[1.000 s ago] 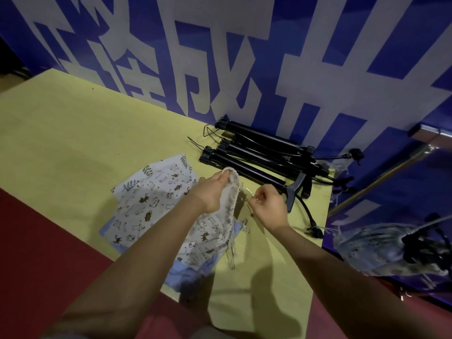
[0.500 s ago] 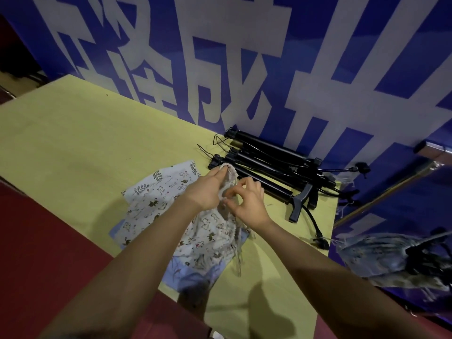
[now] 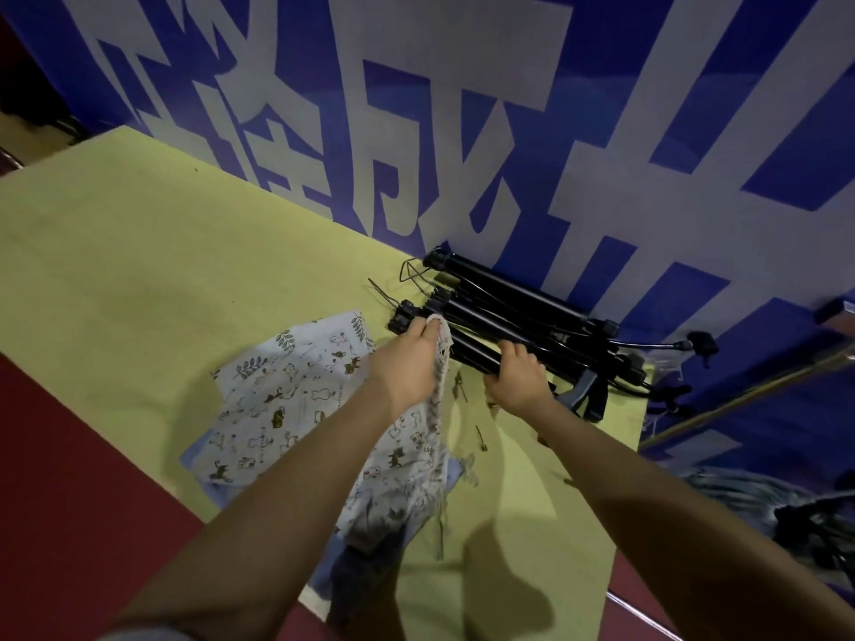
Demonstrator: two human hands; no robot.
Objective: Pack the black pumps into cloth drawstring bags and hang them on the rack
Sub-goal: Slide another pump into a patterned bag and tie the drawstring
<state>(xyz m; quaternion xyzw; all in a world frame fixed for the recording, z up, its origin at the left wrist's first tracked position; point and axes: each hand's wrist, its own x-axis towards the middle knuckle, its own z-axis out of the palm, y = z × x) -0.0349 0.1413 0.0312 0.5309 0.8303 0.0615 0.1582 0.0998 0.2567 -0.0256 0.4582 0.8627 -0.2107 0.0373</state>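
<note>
A blue wall [image 3: 462, 131] with large pale characters fills the far side of the scene, and a yellow-green bench [image 3: 162, 270] runs from the far left toward the near right in front of it, with a dark red floor [image 3: 69, 501] at the near left. A bundle of folded black stands [image 3: 523, 326] lies on the bench against the foot of the wall, at the far right. Near the middle of the bench a printed cloth drawstring bag [image 3: 296, 395], pale with small animal and leaf figures, lies flat over a blue cloth [image 3: 333, 566] whose edges show at its near side. A second printed bag [image 3: 407, 460] is lifted by its gathered mouth just to the right of the flat one, its body sagging down to the bench. The left hand [image 3: 407, 363] is closed around that bunched mouth, holding it up near the end of the black stands. The right hand [image 3: 518, 377] is curled, fingers bent under, just right of the bag mouth and in front of the stands; what it grips, if anything, cannot be told. Thin drawstring ends [image 3: 481, 439] dangle between the two hands. The black pumps cannot be made out.
</note>
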